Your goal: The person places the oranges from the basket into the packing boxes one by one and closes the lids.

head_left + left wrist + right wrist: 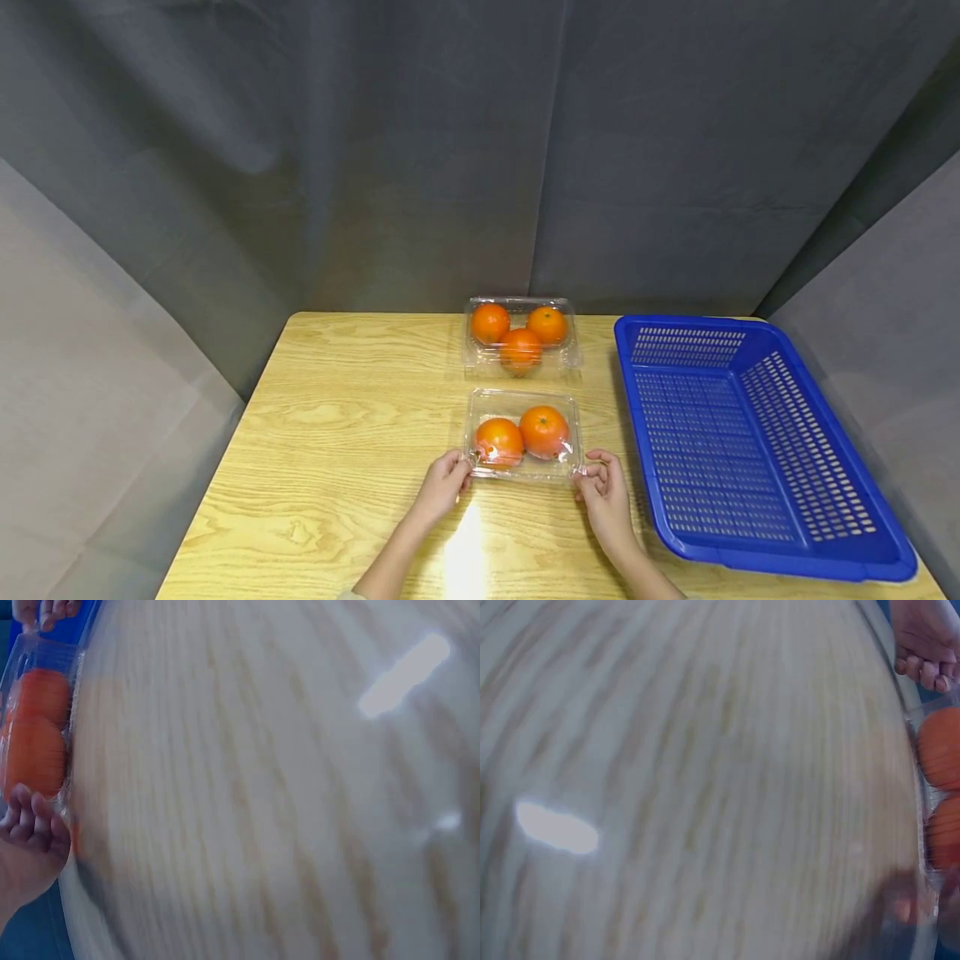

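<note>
A clear plastic clamshell box (525, 402) with two oranges (543, 432) inside is between my hands in the head view. My left hand (444, 485) pinches its near left corner, thumb and fingers curled at the edge. At the near right corner, my right hand (603, 498) pinches the rim the same way. In the left wrist view the oranges (36, 754) show through the plastic above my left hand (34, 832). The right wrist view catches the box's oranges (941, 750) at its right edge, with my right hand mostly cut off below them.
Behind it stands a second clear box (557, 361) holding three oranges (521, 350). A blue perforated basket (720, 450) stands on the right of the wooden table (322, 450). Grey curtains (420, 167) hang around the back and sides.
</note>
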Demonstrator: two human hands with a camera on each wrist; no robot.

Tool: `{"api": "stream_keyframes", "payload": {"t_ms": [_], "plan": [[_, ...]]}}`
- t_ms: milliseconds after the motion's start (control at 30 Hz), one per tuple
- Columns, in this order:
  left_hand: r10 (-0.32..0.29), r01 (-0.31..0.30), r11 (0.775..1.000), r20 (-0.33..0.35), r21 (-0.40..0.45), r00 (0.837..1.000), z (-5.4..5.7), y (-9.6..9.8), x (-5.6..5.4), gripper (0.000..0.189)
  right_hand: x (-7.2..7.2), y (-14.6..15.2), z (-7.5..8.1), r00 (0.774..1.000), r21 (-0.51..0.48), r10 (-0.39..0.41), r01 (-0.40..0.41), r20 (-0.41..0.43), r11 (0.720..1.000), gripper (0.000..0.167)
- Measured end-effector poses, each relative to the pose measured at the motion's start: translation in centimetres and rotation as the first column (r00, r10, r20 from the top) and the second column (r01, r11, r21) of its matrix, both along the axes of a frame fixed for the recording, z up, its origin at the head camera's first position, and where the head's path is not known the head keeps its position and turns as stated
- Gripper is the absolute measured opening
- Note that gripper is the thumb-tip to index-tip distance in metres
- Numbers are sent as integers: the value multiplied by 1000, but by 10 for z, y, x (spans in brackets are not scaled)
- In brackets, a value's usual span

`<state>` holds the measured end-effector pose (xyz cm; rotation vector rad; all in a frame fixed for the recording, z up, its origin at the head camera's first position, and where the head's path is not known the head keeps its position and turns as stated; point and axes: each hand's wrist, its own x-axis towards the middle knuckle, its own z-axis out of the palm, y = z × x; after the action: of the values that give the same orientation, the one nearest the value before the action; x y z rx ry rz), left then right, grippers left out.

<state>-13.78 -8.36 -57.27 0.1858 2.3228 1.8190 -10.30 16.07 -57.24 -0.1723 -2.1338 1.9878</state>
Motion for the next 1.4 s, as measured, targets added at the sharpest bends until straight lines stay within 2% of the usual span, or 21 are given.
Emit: {"api": "stream_keyframes", "payload": {"t_ms": [67,100,167,233,300,400,467,533,600,767,900,1000,1133,1300,1400], "plan": [[27,-37,995,-113,-90,993,-2,1,1,9,1,0,-3,995,170,-10,27,-101,985,36],[40,-63,989,-168,-131,985,-3,1,1,10,1,0,-5,987,266,-6,48,-158,963,37],[53,-116,971,-285,-208,957,-3,2,2,24,1,0,-7,966,427,15,100,-259,899,40],[34,-158,945,-393,-286,919,-3,3,1,39,0,1,-8,938,535,58,143,-342,832,42],[-7,-187,914,-476,-360,880,-2,5,1,46,-2,1,-8,910,610,118,165,-397,775,45],[-92,-225,862,-577,-454,811,-2,7,1,45,-3,1,-5,889,663,204,137,-410,736,47],[-126,-245,835,-605,-493,786,0,9,1,44,-2,0,-3,887,682,241,107,-395,724,48],[-145,-254,825,-624,-505,768,2,10,2,44,-3,0,-2,884,692,266,85,-384,717,47],[-148,-250,829,-626,-501,766,4,11,3,45,-3,0,-2,872,692,277,93,-403,716,46],[-163,-228,839,-627,-494,761,6,14,4,52,-7,-2,-3,822,682,296,145,-486,717,43],[-169,-226,832,-619,-507,767,6,17,3,52,-10,-2,-2,808,676,291,171,-513,717,39],[-169,-224,828,-610,-514,774,6,19,1,51,-13,-2,-1,814,680,282,178,-508,712,39],[-172,-221,820,-596,-528,784,5,21,-4,51,-18,-2,-1,834,693,268,176,-483,699,40],[-166,-224,808,-576,-544,800,5,23,-11,50,-27,-1,-3,857,698,253,160,-450,697,41],[-161,-228,810,-578,-540,800,5,25,-15,50,-33,-1,-5,871,698,243,148,-428,700,41]]}}
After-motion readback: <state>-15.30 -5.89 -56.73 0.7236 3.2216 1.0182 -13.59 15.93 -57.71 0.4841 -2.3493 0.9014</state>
